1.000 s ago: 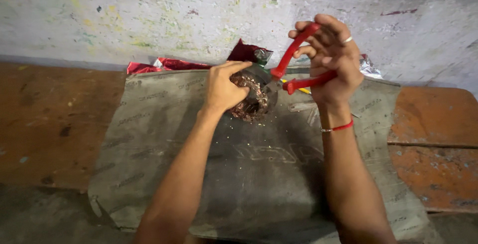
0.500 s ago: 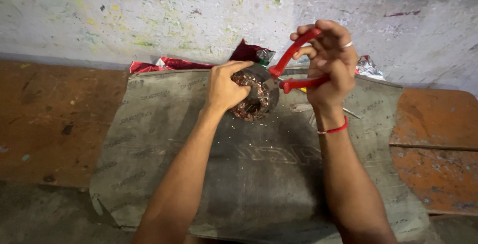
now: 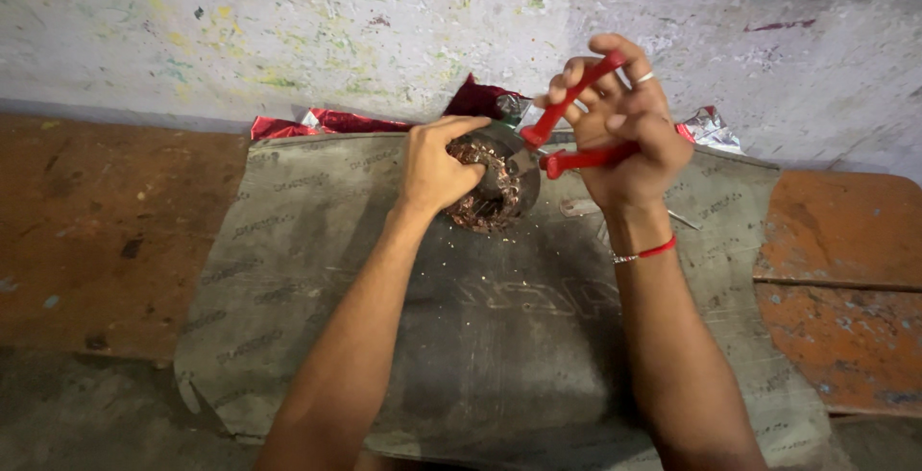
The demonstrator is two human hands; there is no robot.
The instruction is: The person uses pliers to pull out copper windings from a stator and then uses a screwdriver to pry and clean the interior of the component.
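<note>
Currently, head view: left hand [image 3: 434,171] clamps round copper-wound motor core [image 3: 488,189] on grey mat [image 3: 288,269]. Right hand [image 3: 629,130] squeezes red-handled pliers [image 3: 567,135], nose at core rim. Step judged: stripping winding; next calls for firm pull, core pinned.

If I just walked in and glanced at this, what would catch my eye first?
Probably the red-handled pliers, gripped in the right hand near the wall, with their tip at a round coil of coppery wire. The left hand steadies that coil on a grey mat spread over the floor.
</note>
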